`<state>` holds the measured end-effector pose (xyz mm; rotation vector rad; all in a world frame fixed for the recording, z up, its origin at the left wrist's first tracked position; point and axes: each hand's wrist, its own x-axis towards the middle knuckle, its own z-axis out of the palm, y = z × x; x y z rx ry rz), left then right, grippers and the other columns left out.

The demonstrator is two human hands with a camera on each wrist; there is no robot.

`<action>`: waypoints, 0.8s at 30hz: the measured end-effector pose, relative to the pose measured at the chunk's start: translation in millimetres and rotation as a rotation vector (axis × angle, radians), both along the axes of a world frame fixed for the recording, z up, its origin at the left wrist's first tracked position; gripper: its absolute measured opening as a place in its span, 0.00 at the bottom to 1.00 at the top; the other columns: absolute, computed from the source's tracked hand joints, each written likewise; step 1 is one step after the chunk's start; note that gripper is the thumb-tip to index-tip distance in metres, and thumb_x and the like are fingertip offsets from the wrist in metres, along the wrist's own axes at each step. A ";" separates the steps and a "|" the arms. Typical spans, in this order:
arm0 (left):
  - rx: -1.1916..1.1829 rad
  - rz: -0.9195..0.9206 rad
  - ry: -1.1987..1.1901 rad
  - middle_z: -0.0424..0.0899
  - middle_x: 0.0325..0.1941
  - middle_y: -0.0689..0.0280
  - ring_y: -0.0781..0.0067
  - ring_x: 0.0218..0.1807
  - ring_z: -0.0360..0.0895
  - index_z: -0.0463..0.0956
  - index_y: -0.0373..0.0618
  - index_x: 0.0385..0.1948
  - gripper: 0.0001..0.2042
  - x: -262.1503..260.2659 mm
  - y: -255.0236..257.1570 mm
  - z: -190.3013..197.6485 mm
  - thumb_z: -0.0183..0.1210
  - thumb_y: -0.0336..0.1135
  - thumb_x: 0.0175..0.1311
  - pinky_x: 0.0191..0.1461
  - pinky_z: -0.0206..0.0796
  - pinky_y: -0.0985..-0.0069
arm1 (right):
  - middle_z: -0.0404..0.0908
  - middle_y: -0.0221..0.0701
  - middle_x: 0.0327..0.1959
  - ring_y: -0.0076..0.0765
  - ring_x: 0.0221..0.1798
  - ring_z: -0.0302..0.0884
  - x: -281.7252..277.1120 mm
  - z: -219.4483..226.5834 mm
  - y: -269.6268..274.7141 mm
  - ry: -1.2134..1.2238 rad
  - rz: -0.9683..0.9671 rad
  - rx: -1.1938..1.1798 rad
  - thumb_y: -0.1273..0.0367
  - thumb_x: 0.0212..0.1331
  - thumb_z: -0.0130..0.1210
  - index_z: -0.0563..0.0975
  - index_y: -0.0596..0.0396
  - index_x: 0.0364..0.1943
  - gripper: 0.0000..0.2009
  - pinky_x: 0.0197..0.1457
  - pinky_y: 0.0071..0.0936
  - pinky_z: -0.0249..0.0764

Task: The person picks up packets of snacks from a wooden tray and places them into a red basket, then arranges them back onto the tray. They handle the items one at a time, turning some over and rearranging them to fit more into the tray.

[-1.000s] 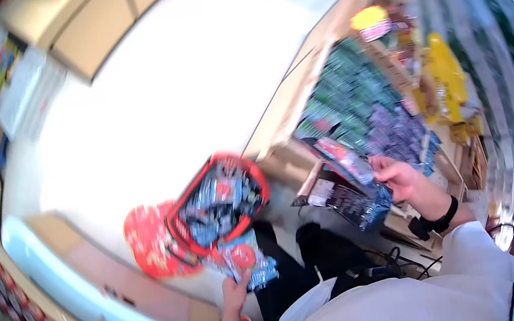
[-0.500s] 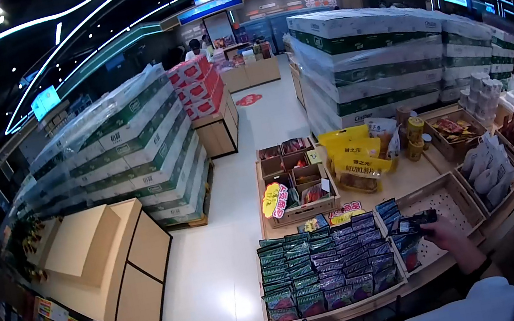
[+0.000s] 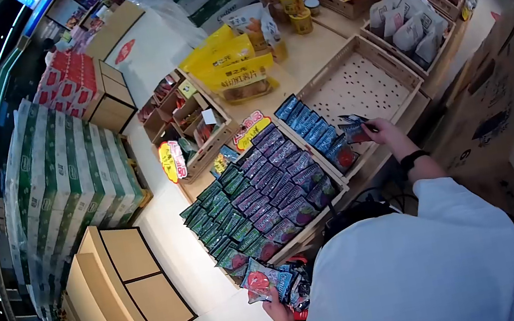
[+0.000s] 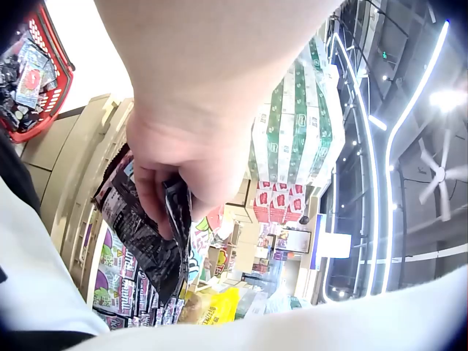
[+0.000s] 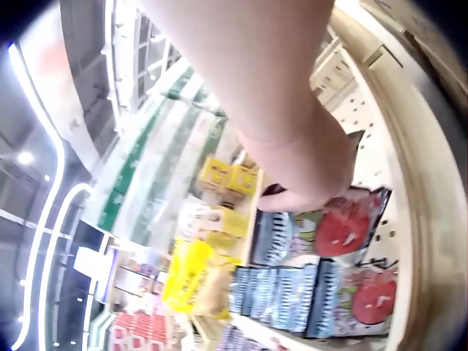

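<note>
In the head view my left hand (image 3: 274, 306) grips blue snack packets (image 3: 266, 281) with a red fruit picture, low beside the front of the display. The left wrist view shows their dark backs (image 4: 142, 227) pinched between thumb and fingers. My right hand (image 3: 386, 132) is over a perforated wooden crate (image 3: 382, 49), holding a packet (image 3: 355, 132) at the near end of a row of blue packets (image 3: 309, 125). From the right wrist, that hand (image 5: 307, 179) covers part of a packet with a red fruit picture (image 5: 342, 228); its fingertips are mostly hidden.
Green and purple packets (image 3: 263, 194) fill the adjoining crate. Yellow bags (image 3: 230, 69) and a divided box (image 3: 184, 115) stand behind it. A red basket (image 4: 55, 88) with packets is low by my left side. A large cardboard box (image 3: 498, 125) stands close on my right.
My view has swung up from the floor and basket to the display. The right hand, earlier near the basket side with packets, is now at the blue row in the perforated crate. The left still holds packets.
</note>
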<state>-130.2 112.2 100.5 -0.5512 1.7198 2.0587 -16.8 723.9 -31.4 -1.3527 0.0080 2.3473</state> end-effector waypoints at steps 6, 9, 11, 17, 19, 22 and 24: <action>-0.067 0.022 -0.052 0.78 0.42 0.58 0.68 0.40 0.78 0.69 0.33 0.45 0.14 10.9 6.1 8.0 0.59 0.28 0.60 0.44 0.72 0.72 | 0.78 0.38 0.30 0.39 0.37 0.77 -1.0 -34.0 34.6 0.018 -0.251 -0.168 0.80 0.56 0.52 0.76 0.66 0.30 0.02 0.38 0.26 0.84; -0.111 0.064 -0.083 0.78 0.43 0.58 0.68 0.40 0.78 0.68 0.33 0.44 0.14 16.5 3.8 3.5 0.59 0.28 0.60 0.44 0.72 0.73 | 0.77 0.39 0.29 0.41 0.37 0.77 -2.7 -36.2 51.9 0.007 -0.200 -0.129 0.80 0.56 0.51 0.75 0.66 0.28 0.03 0.38 0.26 0.84; -0.109 0.063 -0.096 0.78 0.43 0.57 0.68 0.41 0.78 0.68 0.32 0.45 0.14 17.9 6.4 3.5 0.58 0.28 0.61 0.45 0.71 0.72 | 0.76 0.40 0.29 0.42 0.36 0.77 -10.9 -28.5 59.4 -0.132 -0.125 -0.172 0.75 0.56 0.53 0.73 0.65 0.29 0.05 0.36 0.27 0.84; -0.112 0.096 -0.114 0.78 0.45 0.57 0.68 0.43 0.77 0.67 0.32 0.46 0.15 25.2 31.0 12.6 0.58 0.29 0.61 0.48 0.70 0.70 | 0.73 0.32 0.31 0.32 0.30 0.70 -11.7 -3.6 81.4 -0.355 0.349 0.261 0.39 0.54 0.49 0.71 0.56 0.39 0.31 0.32 0.29 0.74; -0.114 0.106 -0.129 0.77 0.45 0.57 0.67 0.43 0.77 0.67 0.32 0.46 0.16 28.2 38.8 17.8 0.59 0.30 0.61 0.48 0.71 0.70 | 0.73 0.33 0.29 0.31 0.25 0.69 -9.5 -12.1 86.3 -0.371 0.475 0.309 0.32 0.50 0.43 0.71 0.56 0.47 0.40 0.29 0.27 0.70; -0.104 0.145 -0.141 0.78 0.46 0.57 0.66 0.44 0.78 0.67 0.32 0.47 0.16 29.9 44.9 16.4 0.59 0.31 0.61 0.48 0.71 0.70 | 0.71 0.38 0.43 0.39 0.43 0.71 -18.3 -0.8 62.7 -0.746 0.800 0.943 0.41 0.44 0.62 0.69 0.50 0.58 0.39 0.46 0.34 0.73; -0.142 0.143 -0.152 0.78 0.46 0.57 0.66 0.44 0.78 0.67 0.33 0.48 0.17 31.1 47.1 15.1 0.58 0.31 0.62 0.48 0.71 0.70 | 0.72 0.39 0.46 0.40 0.46 0.71 -6.9 -51.7 74.8 -0.922 0.882 1.278 0.47 0.43 0.65 0.70 0.50 0.56 0.37 0.45 0.36 0.73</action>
